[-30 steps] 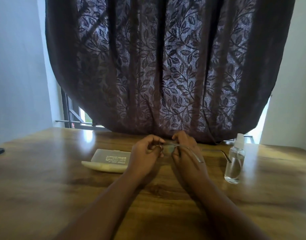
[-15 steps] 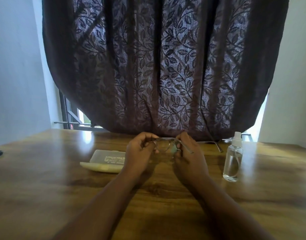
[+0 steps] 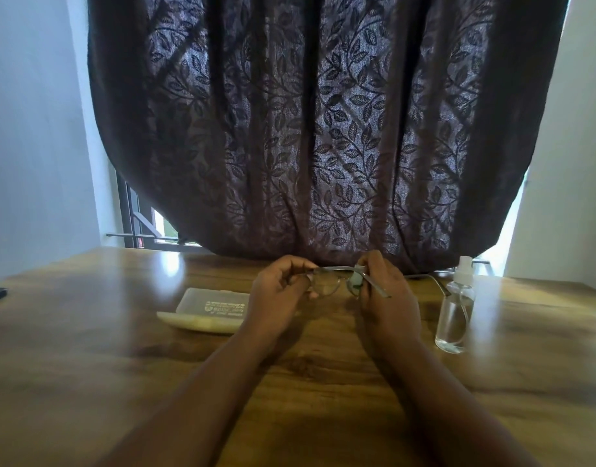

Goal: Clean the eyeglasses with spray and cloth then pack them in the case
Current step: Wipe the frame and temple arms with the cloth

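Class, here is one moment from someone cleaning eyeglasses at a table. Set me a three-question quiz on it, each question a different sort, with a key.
1. True or false: the spray bottle stands upright on the table, untouched by either hand.
2. Multiple choice: the eyeglass case lies (A) beside the left hand, (B) beside the right hand, (C) under the bottle.
3. Fill in: both hands hold the ____ above the table.

Key: 1 true; 2 A; 3 eyeglasses.
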